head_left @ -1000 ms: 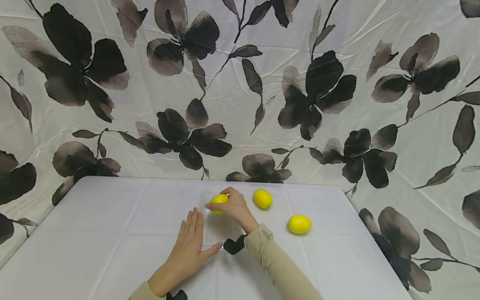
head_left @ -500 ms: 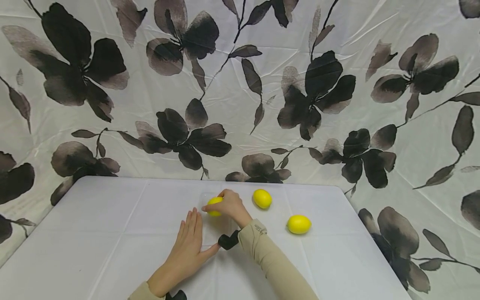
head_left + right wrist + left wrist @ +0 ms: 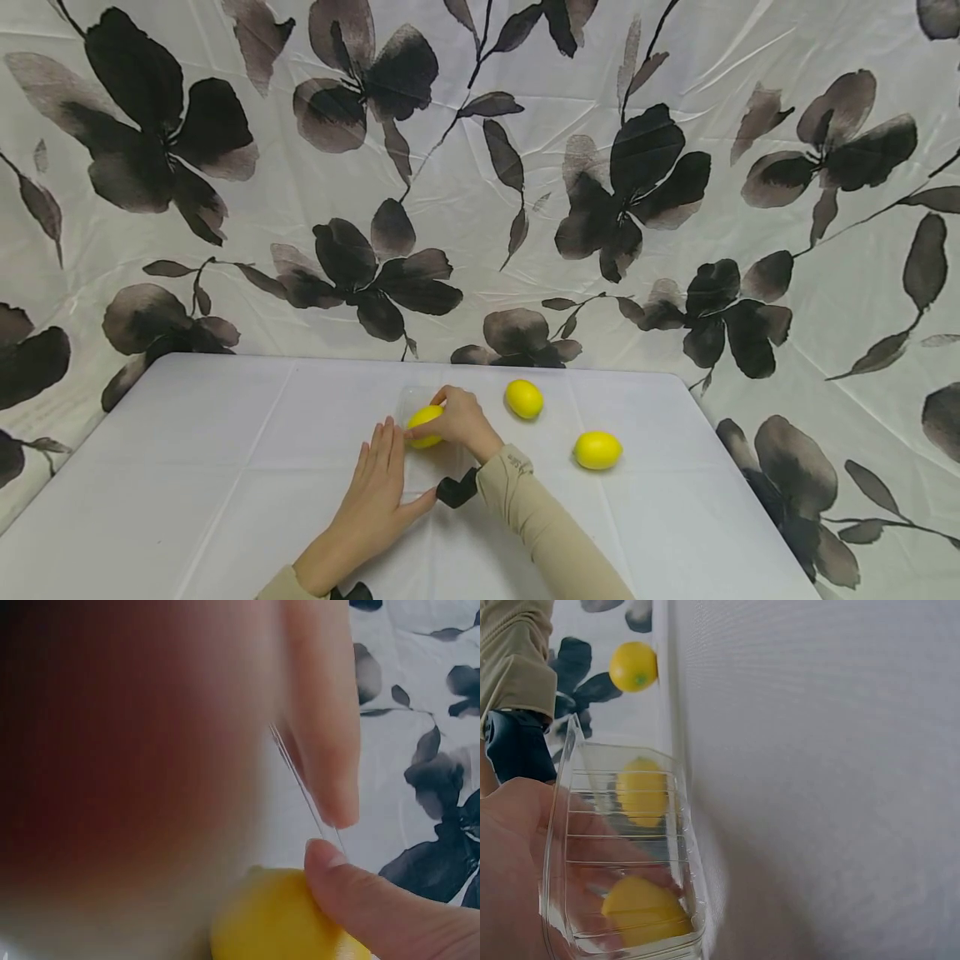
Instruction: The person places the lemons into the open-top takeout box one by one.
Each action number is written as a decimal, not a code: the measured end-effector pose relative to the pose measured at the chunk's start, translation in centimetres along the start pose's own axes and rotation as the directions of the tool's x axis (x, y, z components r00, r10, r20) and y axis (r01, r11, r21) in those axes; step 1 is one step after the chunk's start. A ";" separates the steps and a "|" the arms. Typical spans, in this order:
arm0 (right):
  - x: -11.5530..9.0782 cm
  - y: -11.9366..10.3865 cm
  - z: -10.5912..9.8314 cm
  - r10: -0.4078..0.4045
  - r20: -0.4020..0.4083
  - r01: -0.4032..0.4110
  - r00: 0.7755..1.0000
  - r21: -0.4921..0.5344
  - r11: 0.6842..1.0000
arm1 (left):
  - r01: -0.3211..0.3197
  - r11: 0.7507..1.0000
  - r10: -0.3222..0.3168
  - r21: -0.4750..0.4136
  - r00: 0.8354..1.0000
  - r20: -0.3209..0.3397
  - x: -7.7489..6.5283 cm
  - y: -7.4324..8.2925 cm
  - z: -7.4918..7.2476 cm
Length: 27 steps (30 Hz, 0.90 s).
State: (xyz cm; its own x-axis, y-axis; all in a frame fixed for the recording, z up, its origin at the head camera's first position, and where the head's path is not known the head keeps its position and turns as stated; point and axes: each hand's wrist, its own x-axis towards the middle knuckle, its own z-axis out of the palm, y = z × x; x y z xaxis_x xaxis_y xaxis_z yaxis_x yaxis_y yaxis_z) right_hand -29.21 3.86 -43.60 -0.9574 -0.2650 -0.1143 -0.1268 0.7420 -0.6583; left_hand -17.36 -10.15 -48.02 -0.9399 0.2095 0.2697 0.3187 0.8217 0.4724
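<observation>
Left hand (image 3: pixel 367 500), fingers straight, uncurled, lies beside a clear rectangular plastic box (image 3: pixel 619 862), distinctly ribbed only in the left wrist view. Right hand (image 3: pixel 459 422) pinches a yellow oval lemon (image 3: pixel 424 427) at the box, base contact unclear; farther right, two yellow lemons (image 3: pixel 597 451) rest on the white-clothed table (image 3: pixel 675 525), before a floral-printed cloth (image 3: pixel 510 192).

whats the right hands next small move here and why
Probably have the right hand settle the lemon and ease its grip: it shows through the clear container, the left hand lies alongside, and two other lemons lie on the table.
</observation>
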 end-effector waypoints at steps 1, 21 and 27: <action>0.0 0.0 0.0 -0.002 -0.002 0.002 1.000 0.001 1.000 | 0.001 1.000 -0.001 0.001 1.000 0.001 0.0 0.0 0.0; -0.6 -0.2 -1.0 0.033 -0.078 -0.031 0.996 0.023 0.999 | 0.011 1.000 -0.011 0.011 1.000 -0.018 0.0 -0.1 0.3; -0.3 0.2 -1.1 0.039 -0.076 -0.036 0.996 0.040 0.999 | 0.006 1.000 -0.005 0.022 0.999 -0.033 0.1 -0.1 0.4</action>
State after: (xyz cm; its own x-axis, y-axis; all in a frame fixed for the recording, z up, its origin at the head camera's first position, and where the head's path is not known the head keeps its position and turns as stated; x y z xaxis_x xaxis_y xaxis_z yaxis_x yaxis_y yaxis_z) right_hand -29.19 4.75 -42.82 -0.9786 -0.1882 -0.0836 -0.0813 0.7260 -0.6829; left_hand -17.49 -10.01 -48.40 -0.9369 0.1878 0.2947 0.3104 0.8346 0.4550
